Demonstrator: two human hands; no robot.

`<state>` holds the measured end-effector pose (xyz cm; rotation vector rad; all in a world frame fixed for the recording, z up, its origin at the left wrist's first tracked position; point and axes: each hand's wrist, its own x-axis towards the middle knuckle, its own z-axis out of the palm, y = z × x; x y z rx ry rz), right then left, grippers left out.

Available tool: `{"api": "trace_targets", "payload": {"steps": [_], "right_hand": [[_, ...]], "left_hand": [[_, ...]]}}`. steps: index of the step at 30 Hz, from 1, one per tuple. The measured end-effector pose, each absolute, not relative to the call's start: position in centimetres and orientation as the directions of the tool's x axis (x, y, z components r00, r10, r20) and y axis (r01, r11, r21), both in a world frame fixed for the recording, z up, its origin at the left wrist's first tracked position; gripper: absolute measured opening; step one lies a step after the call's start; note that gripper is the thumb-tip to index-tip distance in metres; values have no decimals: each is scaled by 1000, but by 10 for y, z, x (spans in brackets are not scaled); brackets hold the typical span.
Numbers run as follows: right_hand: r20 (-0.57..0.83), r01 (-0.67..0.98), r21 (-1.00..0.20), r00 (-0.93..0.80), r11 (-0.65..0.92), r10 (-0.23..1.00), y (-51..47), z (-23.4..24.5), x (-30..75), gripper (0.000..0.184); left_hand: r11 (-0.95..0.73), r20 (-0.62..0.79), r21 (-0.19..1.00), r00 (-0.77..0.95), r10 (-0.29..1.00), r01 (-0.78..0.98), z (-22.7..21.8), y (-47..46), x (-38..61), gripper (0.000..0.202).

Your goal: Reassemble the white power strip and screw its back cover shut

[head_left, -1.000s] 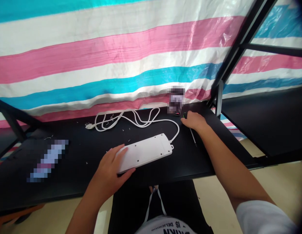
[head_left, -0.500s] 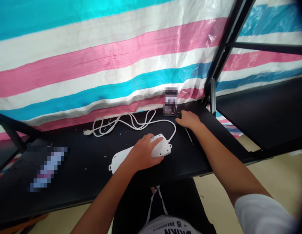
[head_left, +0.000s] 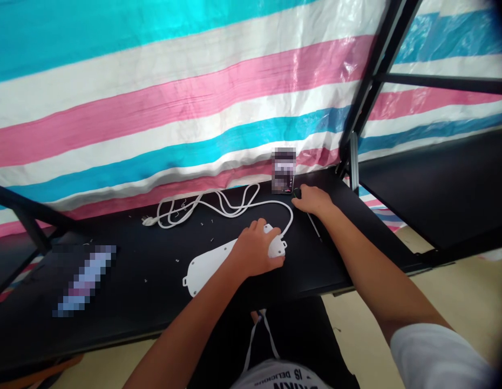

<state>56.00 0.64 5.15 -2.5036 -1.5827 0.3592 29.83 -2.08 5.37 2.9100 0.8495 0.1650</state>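
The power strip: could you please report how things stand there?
Right hand on screwdriver. Left hand clasped over power strip, which lies flat on black table. White cord, small loose bits behind it.

Smooth, matt white plastic on the power strip (head_left: 210,268), plastic-looking cord (head_left: 271,202), black worktop (head_left: 311,273) with a dull sheen, crinkled, glossy plastic sheet (head_left: 174,105) across from me, metal-looking shaft on the screwdriver (head_left: 314,227), cloth sleeve (head_left: 433,351).

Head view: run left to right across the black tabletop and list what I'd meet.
Pixelated item → white plug → white power strip with the left hand on it → right hand around the screwdriver.
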Motion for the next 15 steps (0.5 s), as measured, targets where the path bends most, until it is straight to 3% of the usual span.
{"api": "trace_targets", "payload": {"steps": [15], "right_hand": [[-30,828,-340,465,-446,885,9,55,557,48]], "left_hand": [[-775,93,122,770,631,620,54,-43,301,60]]}}
